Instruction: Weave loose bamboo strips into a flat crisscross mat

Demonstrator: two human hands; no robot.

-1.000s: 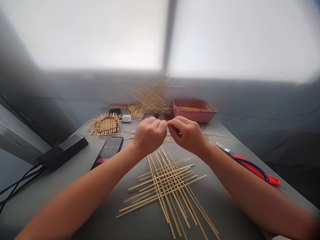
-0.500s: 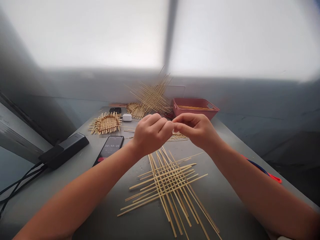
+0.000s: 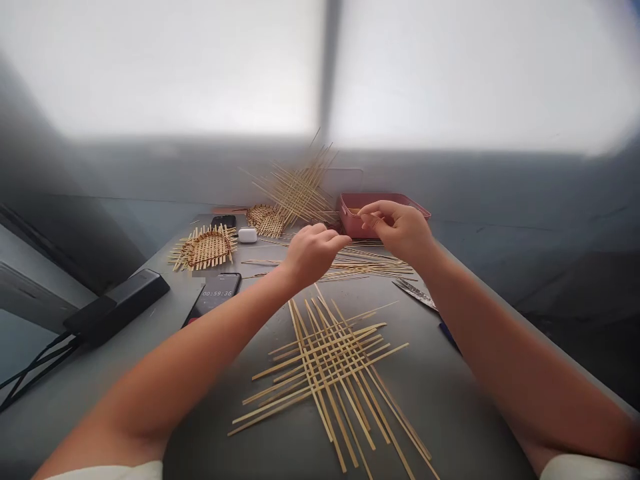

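Note:
A flat lattice of crossed pale strips (image 3: 333,357) lies on the grey table in front of me. Above its far end is my left hand (image 3: 317,253), its fingers curled in and the thumb pointing right; whether anything is inside cannot be seen. My right hand (image 3: 400,230) is up in front of the pink basket (image 3: 350,223), thumb and fingertips pinched together. Anything between those fingertips is too small to make out. The two hands are apart. Loose strips (image 3: 370,267) lie on the table behind and below them.
Woven pieces (image 3: 207,248) and a taller crossed bundle (image 3: 303,190) stand at the back. A phone (image 3: 217,293), a white case (image 3: 247,235) and a black power block (image 3: 120,303) are on the left. Scissors (image 3: 417,293) lie beside my right forearm.
My hands have separated; the right one has moved up and the left slightly right and up. The loose strips and the scissors' blades now show. The view has shifted slightly.

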